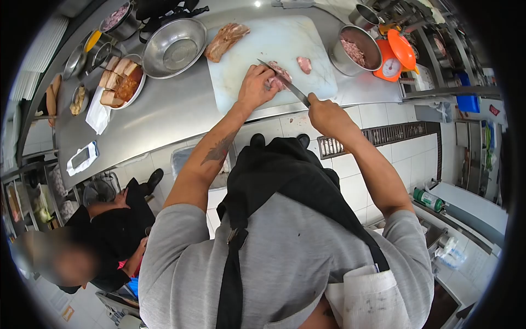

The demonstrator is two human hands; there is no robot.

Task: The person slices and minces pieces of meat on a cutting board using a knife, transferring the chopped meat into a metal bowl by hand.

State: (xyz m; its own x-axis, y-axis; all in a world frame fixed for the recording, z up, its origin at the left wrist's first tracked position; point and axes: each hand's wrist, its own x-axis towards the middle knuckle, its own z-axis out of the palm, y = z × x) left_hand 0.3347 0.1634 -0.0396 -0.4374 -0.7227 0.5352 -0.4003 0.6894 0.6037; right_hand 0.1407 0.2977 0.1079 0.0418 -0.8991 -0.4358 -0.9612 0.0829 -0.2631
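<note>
My right hand grips the handle of a long kitchen knife. Its blade runs up and left across a piece of raw meat on the white cutting board. Against that meat presses my left hand, fingers bent over its left side, close to the blade. A small cut piece of meat lies apart to the right. At the board's upper left rests a larger chunk of meat. Right of the board, a metal pot holds chopped meat.
A steel colander-like bowl and a dish of browned meat blocks stand left. An orange kitchen scale sits beyond the pot. A phone lies on a cloth near the table edge. Another person is at lower left.
</note>
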